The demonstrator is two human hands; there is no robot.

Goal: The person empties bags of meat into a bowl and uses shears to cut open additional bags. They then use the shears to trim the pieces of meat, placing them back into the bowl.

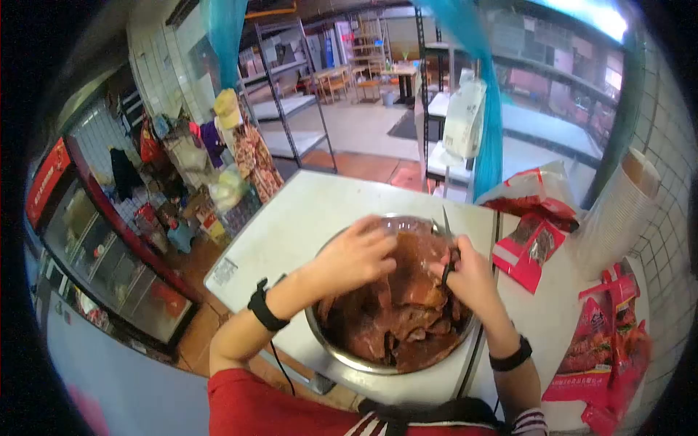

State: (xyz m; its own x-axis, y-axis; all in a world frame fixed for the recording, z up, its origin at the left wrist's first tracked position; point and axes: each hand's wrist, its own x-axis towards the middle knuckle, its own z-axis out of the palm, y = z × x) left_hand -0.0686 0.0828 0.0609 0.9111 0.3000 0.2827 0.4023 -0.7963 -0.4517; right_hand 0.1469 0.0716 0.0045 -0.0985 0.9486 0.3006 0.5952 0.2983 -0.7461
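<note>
A wide metal bowl (363, 365) stands on the white table, filled with dark reddish-brown pieces of meat (418, 320) in some liquid. Over the bowl's left side is my left hand (360, 254), its back towards me. Its fingers are bent and look slightly apart, close above the meat; their tips are partly hidden. My right hand (469, 276), at the bowl's right rim, is closed round the black handles of a pair of scissors (446, 222). The blades point up and away from me, over the far right rim.
Red packets (529, 254) and more packets (592, 349) lie on the right of the table (291, 211), near stacked cups (625, 196) in plastic. A glass-door fridge (109, 247) stands left. Shelving racks (283, 94) and teal curtains (488, 123) are beyond.
</note>
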